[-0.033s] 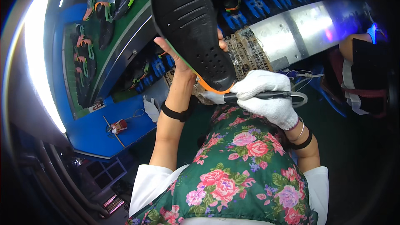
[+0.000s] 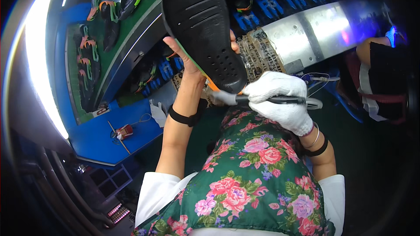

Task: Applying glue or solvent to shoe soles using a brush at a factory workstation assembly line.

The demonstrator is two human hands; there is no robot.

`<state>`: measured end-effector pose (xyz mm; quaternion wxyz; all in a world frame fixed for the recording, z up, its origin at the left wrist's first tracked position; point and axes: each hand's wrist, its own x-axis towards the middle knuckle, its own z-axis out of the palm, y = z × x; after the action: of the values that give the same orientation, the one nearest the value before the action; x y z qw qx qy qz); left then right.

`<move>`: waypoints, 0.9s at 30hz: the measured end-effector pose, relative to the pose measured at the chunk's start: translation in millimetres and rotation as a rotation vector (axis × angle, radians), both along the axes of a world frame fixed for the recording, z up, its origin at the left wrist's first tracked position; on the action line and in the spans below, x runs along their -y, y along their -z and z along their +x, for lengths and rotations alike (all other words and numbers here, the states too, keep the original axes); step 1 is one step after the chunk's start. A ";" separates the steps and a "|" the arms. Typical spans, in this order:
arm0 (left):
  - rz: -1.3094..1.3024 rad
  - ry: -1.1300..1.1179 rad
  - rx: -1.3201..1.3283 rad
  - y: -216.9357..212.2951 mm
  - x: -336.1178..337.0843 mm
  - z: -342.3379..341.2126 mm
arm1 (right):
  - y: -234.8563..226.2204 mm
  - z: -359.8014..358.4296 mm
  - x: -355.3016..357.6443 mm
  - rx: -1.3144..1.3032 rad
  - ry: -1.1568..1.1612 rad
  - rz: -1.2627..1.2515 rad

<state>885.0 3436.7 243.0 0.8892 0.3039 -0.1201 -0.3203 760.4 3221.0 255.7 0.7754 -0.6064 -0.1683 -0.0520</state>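
Observation:
A black foot-shaped shoe sole point(image 2: 202, 28) with slots and small round holes is tilted up in front of me. Green and orange show along its edge. My left hand point(image 2: 189, 64) grips it around the sides, thumb on the left and fingertips on the right. A white knitted glove covers my right hand point(image 2: 280, 100), which is closed around a slim black-handled brush point(image 2: 242, 100) with a pale tube behind it. The brush's whitish, blurred tip lies against the orange rim at the sole's lower end and hides part of it.
Behind the sole runs a metal ledge point(image 2: 302, 30) with a tape-wrapped section point(image 2: 262, 52). Blue racks point(image 2: 271, 6) stand beyond it. At left, shoe parts point(image 2: 89, 52) rest on a green surface above a blue table point(image 2: 92, 137). Another person's arm point(image 2: 372, 50) shows at far right.
The brush tip has moved a little left across the orange rim at the lower end. The sole and my left hand have shifted slightly right.

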 end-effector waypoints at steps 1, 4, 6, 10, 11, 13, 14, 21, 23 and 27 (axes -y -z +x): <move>0.049 0.018 -0.001 0.2 -0.5 3.1 | 0.2 1.0 -0.8 0.091 0.090 -0.127; 0.217 0.004 -0.008 -1.8 -4.2 7.7 | -0.6 5.2 -0.5 0.311 0.132 -0.352; 0.172 0.057 -0.045 0.8 -5.1 10.9 | 4.7 6.1 -3.8 0.375 -0.001 -0.311; 0.246 0.150 -0.020 2.6 -7.1 9.3 | 3.2 15.3 6.5 0.241 -0.166 -0.133; 0.243 0.145 -0.020 4.2 -7.7 10.0 | 4.1 16.4 6.0 0.252 -0.157 -0.129; 0.096 0.271 -0.088 7.2 -6.7 14.3 | 6.7 18.6 0.4 0.342 -0.111 -0.246; 0.092 0.265 -0.087 6.8 -7.0 15.4 | 7.3 19.7 -1.6 0.431 -0.058 -0.359; 0.523 0.334 0.016 0.2 -12.6 21.7 | 6.2 40.6 3.2 0.361 -0.348 -0.216; 0.523 0.331 0.030 1.1 -17.4 20.5 | 6.7 42.7 -1.7 0.428 -0.338 -0.273; 0.404 0.251 -0.140 -2.7 -19.6 11.4 | -4.9 35.7 -1.7 0.110 -0.352 -0.099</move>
<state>896.4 3456.4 245.7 0.7698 0.4352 -0.0285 -0.4661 796.2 3222.7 260.7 0.7315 -0.6011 -0.3163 0.0595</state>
